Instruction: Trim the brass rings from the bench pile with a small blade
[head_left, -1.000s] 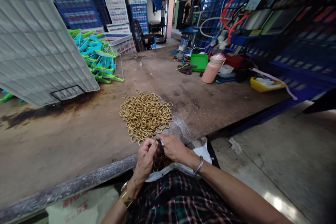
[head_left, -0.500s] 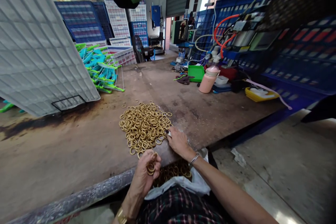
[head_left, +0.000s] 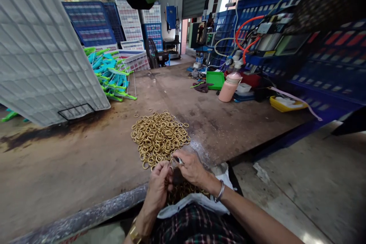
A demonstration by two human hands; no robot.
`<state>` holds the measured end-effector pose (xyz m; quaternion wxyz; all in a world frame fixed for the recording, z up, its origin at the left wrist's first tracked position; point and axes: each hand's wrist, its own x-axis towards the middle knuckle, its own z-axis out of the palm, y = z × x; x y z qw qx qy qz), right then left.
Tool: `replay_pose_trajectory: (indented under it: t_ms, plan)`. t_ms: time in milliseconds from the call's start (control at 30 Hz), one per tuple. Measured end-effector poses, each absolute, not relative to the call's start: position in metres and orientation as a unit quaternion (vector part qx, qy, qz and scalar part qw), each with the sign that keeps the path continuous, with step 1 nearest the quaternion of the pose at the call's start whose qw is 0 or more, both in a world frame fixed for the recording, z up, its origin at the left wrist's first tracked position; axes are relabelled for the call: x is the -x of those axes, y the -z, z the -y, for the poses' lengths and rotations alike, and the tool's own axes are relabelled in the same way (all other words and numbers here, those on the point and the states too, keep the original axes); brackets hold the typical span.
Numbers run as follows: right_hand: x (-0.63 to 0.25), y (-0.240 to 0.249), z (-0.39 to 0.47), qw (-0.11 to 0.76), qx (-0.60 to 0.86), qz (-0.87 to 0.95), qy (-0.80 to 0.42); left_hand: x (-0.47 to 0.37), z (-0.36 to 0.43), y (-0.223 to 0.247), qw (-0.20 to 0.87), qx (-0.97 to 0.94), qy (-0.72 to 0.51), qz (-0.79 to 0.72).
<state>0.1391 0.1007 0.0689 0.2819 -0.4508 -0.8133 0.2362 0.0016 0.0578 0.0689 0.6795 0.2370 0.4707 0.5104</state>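
Note:
A heap of brass-coloured rings (head_left: pixel 160 135) lies on the brown worktable near its front edge. My left hand (head_left: pixel 160 183) is closed on several of these rings, partly hidden by its fingers, just in front of the heap. My right hand (head_left: pixel 190 167) is pinched close beside it, the fingertips of both hands nearly meeting. A small dark-and-white piece (head_left: pixel 177 160) shows at the right fingers; its kind is too small to tell. Below the hands, more rings (head_left: pixel 188 190) lie in an open white bag (head_left: pixel 197 200) at my lap.
A grey-white ribbed panel (head_left: pixel 51 57) stands at the left, with green and turquoise plastic pieces (head_left: pixel 114 76) behind it. Farther right are a green tray (head_left: pixel 215 80), a pink bottle (head_left: pixel 229 88) and a yellow tray (head_left: pixel 286 105). Stacked crates (head_left: pixel 88 23) fill the back.
My right hand has moved from the heap's right edge leftward and toward me, up to my left hand. The left hand has turned slightly, still holding rings.

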Motion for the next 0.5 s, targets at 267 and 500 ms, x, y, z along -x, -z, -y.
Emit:
replay_pose_trajectory:
  t_ms: [267,500]
  plan:
    - [-0.124,-0.085,-0.092,0.338,0.486,0.696,-0.406,0.002,-0.055,-0.060,0.600,-0.322,-0.511,-0.525]
    - [-0.121,-0.074,-0.086,0.307,0.489,0.491,-0.652,0.003,-0.055,-0.066,0.507,-0.402,-0.513,-0.564]
